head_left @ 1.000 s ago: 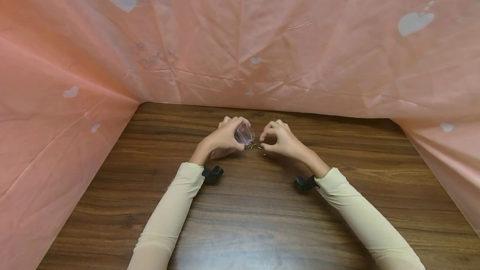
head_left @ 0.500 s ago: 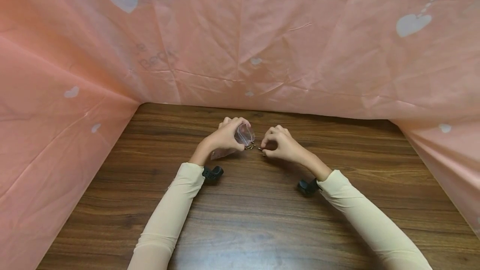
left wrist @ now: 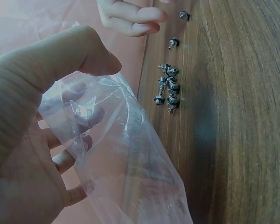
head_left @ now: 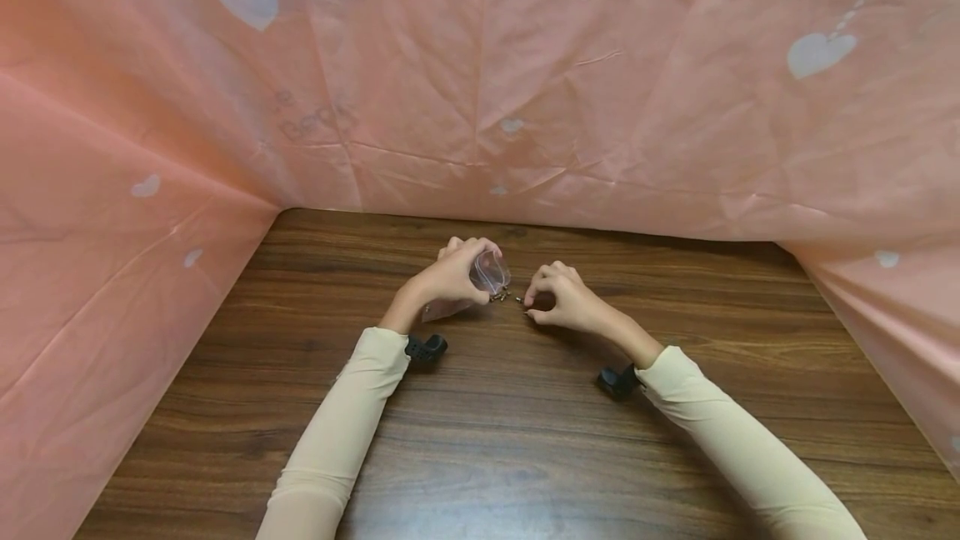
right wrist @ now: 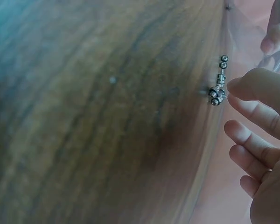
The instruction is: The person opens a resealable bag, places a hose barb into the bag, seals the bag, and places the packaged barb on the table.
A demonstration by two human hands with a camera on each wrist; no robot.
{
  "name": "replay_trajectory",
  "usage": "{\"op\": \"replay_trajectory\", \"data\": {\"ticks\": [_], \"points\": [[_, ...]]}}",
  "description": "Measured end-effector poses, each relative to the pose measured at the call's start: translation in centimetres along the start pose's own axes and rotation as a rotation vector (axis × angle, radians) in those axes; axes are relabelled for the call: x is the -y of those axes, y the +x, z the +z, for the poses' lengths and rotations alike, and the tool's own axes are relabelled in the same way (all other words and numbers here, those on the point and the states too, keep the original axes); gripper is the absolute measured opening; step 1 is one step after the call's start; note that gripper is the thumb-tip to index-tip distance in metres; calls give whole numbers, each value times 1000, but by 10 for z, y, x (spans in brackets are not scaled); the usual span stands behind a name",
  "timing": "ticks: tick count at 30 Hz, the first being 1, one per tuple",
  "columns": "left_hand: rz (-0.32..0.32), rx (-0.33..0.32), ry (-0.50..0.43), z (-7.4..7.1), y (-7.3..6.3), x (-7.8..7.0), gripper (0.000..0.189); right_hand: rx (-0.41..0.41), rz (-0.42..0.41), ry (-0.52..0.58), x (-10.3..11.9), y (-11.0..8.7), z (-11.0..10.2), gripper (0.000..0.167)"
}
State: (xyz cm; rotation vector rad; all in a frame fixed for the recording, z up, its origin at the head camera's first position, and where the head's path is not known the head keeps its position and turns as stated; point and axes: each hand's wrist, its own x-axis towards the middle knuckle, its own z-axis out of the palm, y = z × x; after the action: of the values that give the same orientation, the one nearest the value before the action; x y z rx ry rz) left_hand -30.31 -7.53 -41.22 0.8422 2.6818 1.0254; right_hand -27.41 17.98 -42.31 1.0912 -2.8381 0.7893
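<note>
Fittings (left wrist: 171,85) on table (head_left: 480,440), between bag (left wrist: 140,163) and right hand (head_left: 570,305)

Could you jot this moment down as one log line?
left hand: holds clear plastic bag | right hand: near small metal parts, grip unclear | parts: on wooden table

Faint word (head_left: 315,121) on the pink curtain (head_left: 405,65), beyond the left hand (head_left: 452,275) and off to its left, starting "B", the rest unclear
</note>
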Motion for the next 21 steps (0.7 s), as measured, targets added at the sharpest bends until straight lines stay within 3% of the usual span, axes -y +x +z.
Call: {"op": "replay_trajectory", "data": {"ticks": [21], "points": [[6, -7, 16, 0, 1, -1, 64, 30, 10, -8, -2, -2, 3, 9]]}}
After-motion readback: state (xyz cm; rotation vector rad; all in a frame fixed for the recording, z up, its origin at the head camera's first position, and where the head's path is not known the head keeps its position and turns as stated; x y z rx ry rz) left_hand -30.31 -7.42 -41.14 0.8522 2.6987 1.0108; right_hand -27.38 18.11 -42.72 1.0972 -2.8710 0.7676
